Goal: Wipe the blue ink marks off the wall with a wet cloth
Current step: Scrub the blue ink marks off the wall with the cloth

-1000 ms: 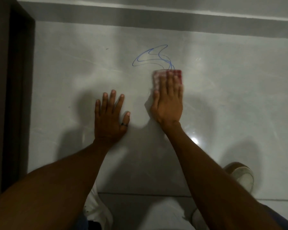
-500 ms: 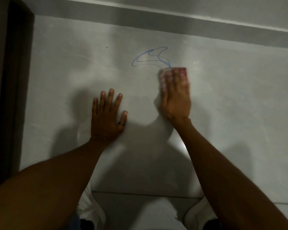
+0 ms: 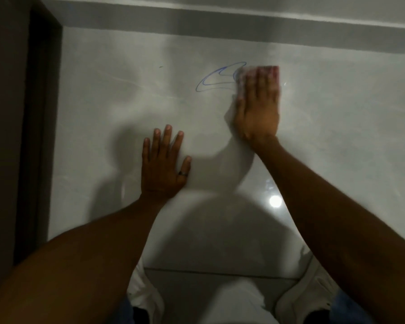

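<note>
A blue ink scribble loops across the glossy pale wall. My right hand lies flat on a red and white cloth, pressing it against the wall over the scribble's right end. The cloth is blurred and mostly hidden under my fingers; only its top and left edges show. Lower and to the left, my left hand rests flat on the wall with fingers spread, a ring on the thumb, holding nothing.
A dark door frame runs down the left side. A grey band crosses the wall above the marks. A tile joint lies below, with white shoes at the bottom. A light glare reflects beside my right forearm.
My right hand has slid the cloth up over the right end of the scribble, covering the strokes that showed there before. My left hand stays planted on the wall.
</note>
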Available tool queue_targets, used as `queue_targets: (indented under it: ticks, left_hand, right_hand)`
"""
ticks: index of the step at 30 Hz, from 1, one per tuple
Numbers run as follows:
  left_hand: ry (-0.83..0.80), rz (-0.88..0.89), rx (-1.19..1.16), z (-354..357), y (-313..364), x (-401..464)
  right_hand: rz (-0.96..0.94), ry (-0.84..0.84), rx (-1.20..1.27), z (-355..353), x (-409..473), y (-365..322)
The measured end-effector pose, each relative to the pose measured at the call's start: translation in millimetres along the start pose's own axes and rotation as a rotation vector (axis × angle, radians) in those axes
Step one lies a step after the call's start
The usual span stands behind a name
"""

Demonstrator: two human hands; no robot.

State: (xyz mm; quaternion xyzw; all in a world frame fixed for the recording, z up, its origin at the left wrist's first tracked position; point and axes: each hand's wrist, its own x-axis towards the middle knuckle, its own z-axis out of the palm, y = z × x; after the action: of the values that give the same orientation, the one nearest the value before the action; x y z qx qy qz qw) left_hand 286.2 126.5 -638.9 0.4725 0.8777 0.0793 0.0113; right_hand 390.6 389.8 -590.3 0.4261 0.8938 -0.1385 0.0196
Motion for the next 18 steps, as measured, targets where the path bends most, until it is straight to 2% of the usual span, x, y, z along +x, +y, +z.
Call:
queue_targets:
  ticks: [2, 3, 5, 6, 9, 13, 16, 18]
  left_hand:
    - [-0.013, 0.002, -0.004, -1.0, 0.0, 0.1]
    - [-0.019, 0.001, -0.008, -1.2, 0.5, 0.3]
    - [-0.025, -0.010, -0.004, -1.1, 0.7, 0.2]
    - [-0.026, -0.012, 0.000, -1.0, 0.6, 0.2]
    - [-0.025, -0.005, -0.011, -1.6, 2.3, 0.3]
    - [-0.026, -0.015, -0.018, -0.7, 1.1, 0.2]
    - [-0.020, -0.011, -0.030, 0.0, 2.5, -1.0]
    - [-0.016, -0.016, -0.024, 1.2, 1.0, -0.4]
  right_hand:
    - [-0.198, -0.038, 0.001, 0.2, 0.0, 1.6]
    - [-0.178, -0.031, -0.001, -1.6, 4.1, 5.4]
    - [0.073, 0.001, 0.030, -5.6, 14.5, 3.5]
    - [0.121, 0.004, 0.032, -7.0, 17.5, -2.7]
    - [-0.136, -0.019, 0.019, -3.0, 26.9, -12.8]
    - [0.051, -0.016, 0.041, -5.5, 45.3, -22.3]
    - [-0.136, -0.043, 0.033, -1.6, 50.8, -30.7]
    - [-0.023, -0.024, 0.051, -1.9, 53.8, -35.6]
